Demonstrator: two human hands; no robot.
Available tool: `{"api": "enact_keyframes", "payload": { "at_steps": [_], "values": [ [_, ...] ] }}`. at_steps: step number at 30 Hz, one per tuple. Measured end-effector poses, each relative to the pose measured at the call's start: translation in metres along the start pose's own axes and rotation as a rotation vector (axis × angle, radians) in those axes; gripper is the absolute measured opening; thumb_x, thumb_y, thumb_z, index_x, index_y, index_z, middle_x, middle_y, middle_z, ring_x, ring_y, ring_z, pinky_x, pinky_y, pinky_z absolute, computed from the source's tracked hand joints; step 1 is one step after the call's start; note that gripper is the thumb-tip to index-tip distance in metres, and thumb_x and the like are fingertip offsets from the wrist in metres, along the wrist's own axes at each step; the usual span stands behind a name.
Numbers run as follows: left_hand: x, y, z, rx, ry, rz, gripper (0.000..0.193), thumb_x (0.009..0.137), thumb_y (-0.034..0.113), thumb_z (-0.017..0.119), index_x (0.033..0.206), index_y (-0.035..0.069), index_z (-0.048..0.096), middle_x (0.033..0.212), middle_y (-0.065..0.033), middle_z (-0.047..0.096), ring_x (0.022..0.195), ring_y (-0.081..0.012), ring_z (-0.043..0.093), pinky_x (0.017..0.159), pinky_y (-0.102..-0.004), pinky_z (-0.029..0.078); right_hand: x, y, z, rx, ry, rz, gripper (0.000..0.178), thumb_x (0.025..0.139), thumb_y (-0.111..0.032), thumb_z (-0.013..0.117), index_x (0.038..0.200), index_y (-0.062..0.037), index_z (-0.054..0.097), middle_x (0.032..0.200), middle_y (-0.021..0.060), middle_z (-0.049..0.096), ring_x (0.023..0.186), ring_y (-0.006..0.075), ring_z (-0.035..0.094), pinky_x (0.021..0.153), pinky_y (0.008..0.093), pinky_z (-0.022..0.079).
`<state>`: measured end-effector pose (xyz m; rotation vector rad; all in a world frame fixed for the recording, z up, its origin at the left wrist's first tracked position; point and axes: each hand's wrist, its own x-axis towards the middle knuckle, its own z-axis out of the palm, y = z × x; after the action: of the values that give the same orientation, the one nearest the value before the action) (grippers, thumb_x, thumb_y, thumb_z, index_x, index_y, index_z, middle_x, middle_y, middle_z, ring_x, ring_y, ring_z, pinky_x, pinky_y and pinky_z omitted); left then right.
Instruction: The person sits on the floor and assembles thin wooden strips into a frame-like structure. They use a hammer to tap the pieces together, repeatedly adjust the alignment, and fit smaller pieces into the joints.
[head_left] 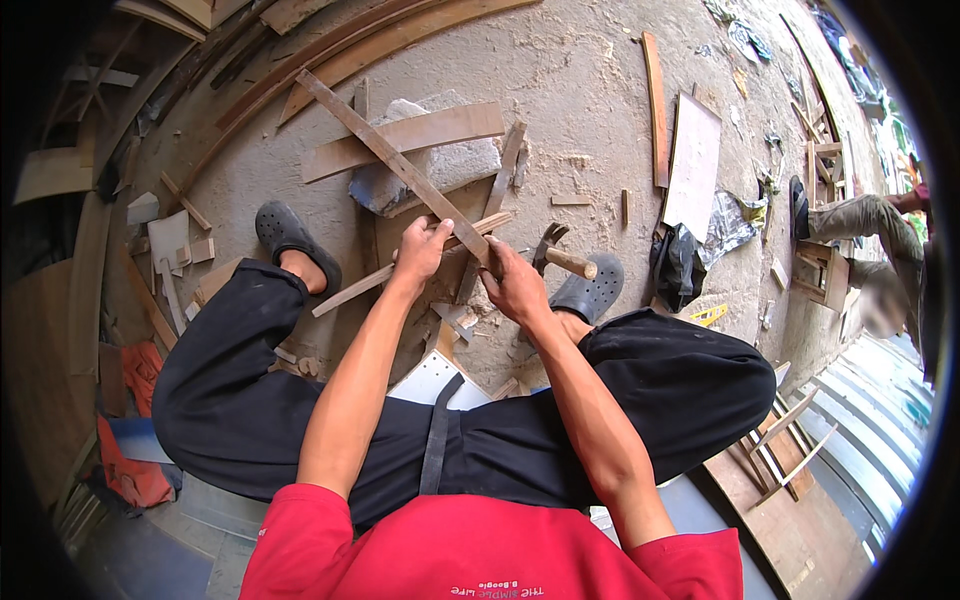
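A long brown wooden strip [385,153] runs slantwise from the far left down to my hands. My left hand [422,250] is closed on it near its lower part, thumb along its edge. At its near end, my right hand [514,281] grips the same strip. A narrower, paler wooden stick [355,288] crosses under the strip, beside my left fingers; whether those fingers touch it I cannot tell. A hammer [572,263] with a wooden handle rests by my right shoe, just right of my right hand.
Beyond my hands, a curved board [425,138] lies across a whitish block [455,165]. Wood offcuts and shavings litter the floor. A black plastic bag [680,265] and a pale panel [693,160] lie to the right. Another person [870,225] sits at far right.
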<state>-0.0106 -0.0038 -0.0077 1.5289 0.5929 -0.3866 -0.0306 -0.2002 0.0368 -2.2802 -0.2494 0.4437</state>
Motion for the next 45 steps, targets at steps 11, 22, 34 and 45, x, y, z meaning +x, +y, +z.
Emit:
{"api": "enact_keyframes", "payload": {
  "at_steps": [11,22,34,45],
  "values": [
    [-0.001,-0.001,0.003,0.023,0.046,-0.003,0.037,0.092,0.034,0.063,0.109,0.001,0.061,0.094,-0.0082,0.073,0.088,-0.0131,0.063,0.089,-0.0309,0.041,0.0,0.001,0.002,-0.034,-0.015,0.012,0.057,0.083,-0.017,0.062,0.138,-0.013,0.044,0.118,0.0192,0.061,0.102,0.0389,0.061,0.085,0.0453,0.052],
    [-0.013,0.019,0.006,0.103,0.075,-0.013,0.035,0.092,0.029,0.064,0.114,0.0,0.061,0.096,-0.0085,0.072,0.087,-0.0118,0.063,0.081,-0.028,0.046,-0.001,0.007,0.007,-0.043,0.035,-0.059,0.056,0.083,-0.015,0.063,0.136,-0.0104,0.046,0.117,0.019,0.061,0.103,0.0385,0.061,0.085,0.0447,0.051],
    [-0.005,0.01,0.012,-0.107,0.224,0.048,0.041,0.089,0.025,0.069,0.115,-0.004,0.055,0.098,-0.0092,0.066,0.086,-0.0146,0.061,0.08,-0.0278,0.048,0.001,0.0,0.002,-0.035,0.031,-0.048,0.053,0.084,-0.013,0.062,0.134,-0.0097,0.047,0.113,0.0195,0.062,0.099,0.0402,0.062,0.081,0.0463,0.052],
    [0.09,0.099,-0.119,0.403,0.75,0.414,0.054,0.085,0.039,0.068,0.121,0.0,0.056,0.115,-0.0204,0.062,0.107,-0.035,0.058,0.094,-0.0419,0.044,0.001,-0.019,-0.002,-0.065,0.004,0.029,0.054,0.083,-0.012,0.063,0.135,-0.0103,0.05,0.11,0.0223,0.063,0.096,0.041,0.063,0.078,0.0454,0.052]
  ]
}}
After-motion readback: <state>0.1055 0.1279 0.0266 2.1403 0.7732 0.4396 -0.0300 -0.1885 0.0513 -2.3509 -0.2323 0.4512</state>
